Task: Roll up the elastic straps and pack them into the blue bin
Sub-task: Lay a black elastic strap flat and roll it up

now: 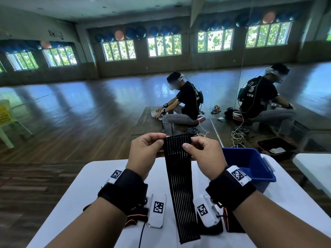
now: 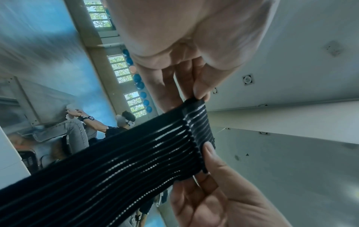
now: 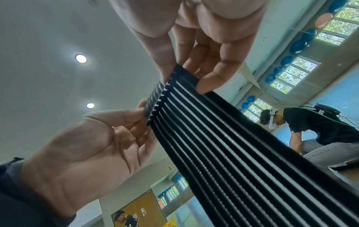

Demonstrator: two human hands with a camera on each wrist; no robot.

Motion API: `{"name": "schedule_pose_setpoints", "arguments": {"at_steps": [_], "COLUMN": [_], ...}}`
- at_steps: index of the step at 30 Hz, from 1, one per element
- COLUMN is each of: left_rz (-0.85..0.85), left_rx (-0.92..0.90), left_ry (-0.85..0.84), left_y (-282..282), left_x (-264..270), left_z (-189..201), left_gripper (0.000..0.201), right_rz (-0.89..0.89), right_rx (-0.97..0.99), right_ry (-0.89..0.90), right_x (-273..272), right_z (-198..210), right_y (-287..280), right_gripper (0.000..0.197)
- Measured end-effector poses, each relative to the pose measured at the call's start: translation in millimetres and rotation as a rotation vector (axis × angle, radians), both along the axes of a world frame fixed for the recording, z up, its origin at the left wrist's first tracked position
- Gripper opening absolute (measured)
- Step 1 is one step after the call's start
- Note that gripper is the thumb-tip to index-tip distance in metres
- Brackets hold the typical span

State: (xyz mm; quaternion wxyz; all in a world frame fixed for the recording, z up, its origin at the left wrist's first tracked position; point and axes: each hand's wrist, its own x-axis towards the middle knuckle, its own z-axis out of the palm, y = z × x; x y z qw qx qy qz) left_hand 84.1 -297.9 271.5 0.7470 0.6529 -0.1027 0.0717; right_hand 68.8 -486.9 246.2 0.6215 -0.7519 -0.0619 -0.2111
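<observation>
Pinching the top end of a ribbed black elastic strap, left hand and right hand have barely folded the first turn; the blue plastic bin looks empty.

A long hall has a glossy dark wood floor and a far wall lined with bright windows showing green leaves. Blue balls sit above them. A mirror wall stands at the right. Round ceiling lights glow overhead.
</observation>
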Motion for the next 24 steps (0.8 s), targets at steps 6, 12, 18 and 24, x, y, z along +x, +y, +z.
{"name": "schedule_pose_setpoints", "arguments": {"at_steps": [6, 12, 18, 24], "left_rz": [0.052, 0.048, 0.065, -0.065], "left_rx": [0.057, 0.197, 0.27, 0.288], "left_ry": [-0.134, -0.328, -0.405, -0.349], "left_y": [-2, -1, -7, -11], "left_x": [-2, -10, -16, -18], "left_z": [-1, -16, -25, -34], "left_gripper": [0.022, 0.029, 0.021, 0.022], "right_rz": [-0.049, -0.002, 0.003, 0.055], "right_rx": [-0.012, 0.083, 0.183, 0.137], "right_ry": [-0.035, -0.042, -0.005, 0.058], "right_x": [-2, -9, -9, -9], "right_z": [3, 11, 6, -1], "right_y": [3, 13, 23, 31], "right_gripper": [0.008, 0.007, 0.009, 0.021]}}
